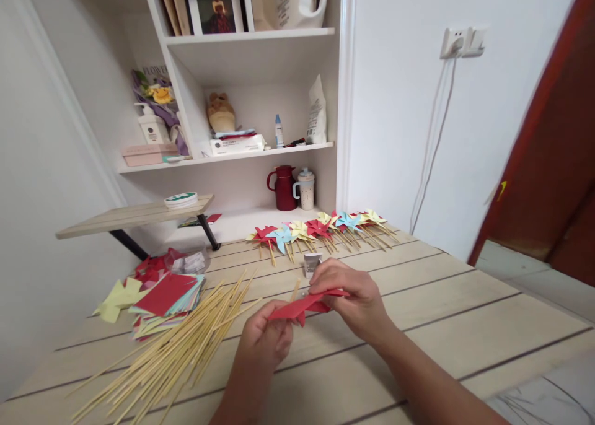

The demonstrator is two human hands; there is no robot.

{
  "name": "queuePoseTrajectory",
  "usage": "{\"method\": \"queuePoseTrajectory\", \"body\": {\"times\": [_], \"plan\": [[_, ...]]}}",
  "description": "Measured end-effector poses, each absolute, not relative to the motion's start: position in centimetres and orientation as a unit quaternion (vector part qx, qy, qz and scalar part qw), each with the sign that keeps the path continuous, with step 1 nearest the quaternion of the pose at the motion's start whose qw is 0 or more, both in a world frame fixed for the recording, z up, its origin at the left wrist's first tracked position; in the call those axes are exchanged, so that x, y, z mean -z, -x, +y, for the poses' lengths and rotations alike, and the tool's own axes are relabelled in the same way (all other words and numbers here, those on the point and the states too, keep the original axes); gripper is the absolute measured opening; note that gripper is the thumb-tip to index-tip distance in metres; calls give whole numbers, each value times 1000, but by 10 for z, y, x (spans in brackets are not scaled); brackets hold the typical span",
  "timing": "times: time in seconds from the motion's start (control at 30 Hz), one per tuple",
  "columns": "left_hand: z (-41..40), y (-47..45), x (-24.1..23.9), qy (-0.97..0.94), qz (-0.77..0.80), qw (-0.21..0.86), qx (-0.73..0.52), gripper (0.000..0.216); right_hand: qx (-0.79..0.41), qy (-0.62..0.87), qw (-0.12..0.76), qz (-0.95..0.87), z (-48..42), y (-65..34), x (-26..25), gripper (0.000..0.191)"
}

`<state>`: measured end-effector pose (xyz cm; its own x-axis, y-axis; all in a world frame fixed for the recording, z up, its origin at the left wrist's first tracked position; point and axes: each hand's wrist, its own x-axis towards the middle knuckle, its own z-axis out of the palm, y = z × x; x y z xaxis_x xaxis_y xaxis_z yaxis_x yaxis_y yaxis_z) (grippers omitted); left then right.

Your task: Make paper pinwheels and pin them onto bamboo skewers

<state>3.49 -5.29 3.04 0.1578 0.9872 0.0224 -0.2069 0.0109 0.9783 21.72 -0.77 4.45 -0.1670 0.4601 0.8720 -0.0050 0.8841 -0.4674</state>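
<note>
A red paper pinwheel (304,304) is held between my two hands above the table. My left hand (267,332) pinches its left side, fingers curled under the paper. My right hand (351,295) grips the right side with the fingers bent over the top. Just behind the paper shows the end of a thin wooden stick (296,289); whether it joins the pinwheel is hidden. A small open box (312,264) stands beyond my right hand. To the left of my left hand lies a loose heap of wooden sticks (186,344).
Finished-looking pinwheels on sticks (318,228) lie in a row along the back. Stacked coloured paper (170,295), a yellow folded piece (118,299) and a clear container (190,261) sit at left. A raised wooden stand (134,215), red jug (283,188) and cup (305,189) are behind.
</note>
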Motion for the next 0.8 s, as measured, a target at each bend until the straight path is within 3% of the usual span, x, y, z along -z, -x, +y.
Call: {"method": "queuePoseTrajectory", "body": {"times": [0.27, 0.5, 0.67, 0.8], "plan": [[-66, -30, -10, -398, 449, 567, -564, 45, -222, 153, 614, -742, -7, -214, -41, 23], [-53, 3, -27, -310, 488, 566, -587, 42, -339, 175, 665, -642, -1, -217, -38, 7], [-18, 0, -55, -375, 486, 487, -621, 42, -350, 172, 655, -647, 0, -215, -35, 7], [3, -23, -45, -395, 453, 465, -650, 43, -345, 190, 632, -667, 5, -212, -34, 4]]}}
